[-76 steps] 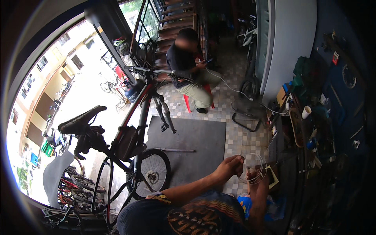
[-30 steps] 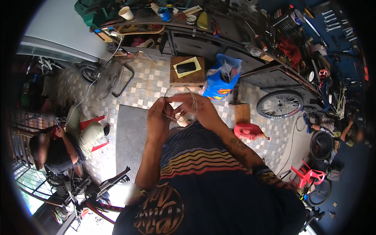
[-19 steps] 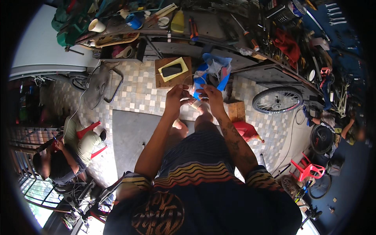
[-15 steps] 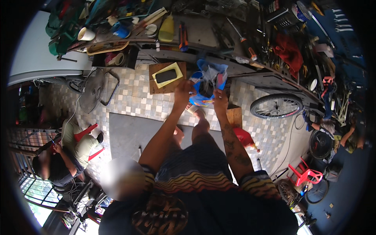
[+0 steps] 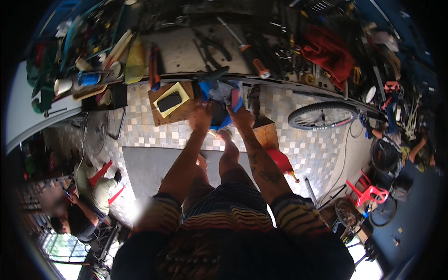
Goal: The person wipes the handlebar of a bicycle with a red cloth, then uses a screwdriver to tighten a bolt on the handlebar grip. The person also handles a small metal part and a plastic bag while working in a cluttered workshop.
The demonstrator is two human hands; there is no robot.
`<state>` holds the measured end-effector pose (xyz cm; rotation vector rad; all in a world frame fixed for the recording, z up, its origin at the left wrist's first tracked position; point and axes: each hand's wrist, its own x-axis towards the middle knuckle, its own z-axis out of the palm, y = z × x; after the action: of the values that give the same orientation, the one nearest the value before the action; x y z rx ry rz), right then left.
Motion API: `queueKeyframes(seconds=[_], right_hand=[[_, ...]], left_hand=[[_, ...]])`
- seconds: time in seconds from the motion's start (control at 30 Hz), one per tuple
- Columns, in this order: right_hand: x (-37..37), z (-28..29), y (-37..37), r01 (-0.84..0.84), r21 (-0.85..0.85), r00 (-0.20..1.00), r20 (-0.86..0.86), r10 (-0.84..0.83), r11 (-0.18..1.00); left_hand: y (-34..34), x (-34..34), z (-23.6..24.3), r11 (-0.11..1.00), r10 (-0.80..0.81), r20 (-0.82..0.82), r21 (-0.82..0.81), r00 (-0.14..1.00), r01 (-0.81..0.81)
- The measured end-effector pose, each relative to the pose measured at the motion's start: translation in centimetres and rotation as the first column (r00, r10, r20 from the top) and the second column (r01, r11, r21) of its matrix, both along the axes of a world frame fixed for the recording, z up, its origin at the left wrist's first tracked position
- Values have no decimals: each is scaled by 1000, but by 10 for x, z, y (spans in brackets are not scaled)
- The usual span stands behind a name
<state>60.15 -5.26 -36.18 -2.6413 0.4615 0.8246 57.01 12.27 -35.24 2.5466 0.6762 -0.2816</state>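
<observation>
Both my arms stretch forward over my knees to a blue container [image 5: 219, 93] that stands under the edge of a cluttered workbench [image 5: 196, 51]. My left hand [image 5: 201, 116] is at the container's left side and my right hand [image 5: 241, 116] at its right side, both touching or just inside its rim. The hands are blurred, and whether the fingers grip anything is not visible. The thin cable loop seen earlier does not show here.
A wooden box with a yellow-framed dark pad [image 5: 170, 100] sits left of the container, a wooden block [image 5: 266, 133] right of it. A bicycle wheel [image 5: 322, 115], a red can [image 5: 281, 161] and a red stool [image 5: 368, 191] are to the right. A person [image 5: 88, 200] sits low left by a grey mat [image 5: 149, 165].
The view swung from the bicycle and doorway to the workbench. My hands, which held a thin cable loop near my chest, moved forward to the blue container.
</observation>
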Motion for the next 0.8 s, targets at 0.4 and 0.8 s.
queueKeyframes(seconds=[0.4,0.8], right_hand=[[-90,-30,-155,509,494,860,-252,-445,705],[-80,-5,-187,545,426,838,-303,-453,722]], left_hand=[[-66,-34,-10,977,-172,-269,-168,948,130],[-89,-25,10,970,46,-127,-231,991,-75]])
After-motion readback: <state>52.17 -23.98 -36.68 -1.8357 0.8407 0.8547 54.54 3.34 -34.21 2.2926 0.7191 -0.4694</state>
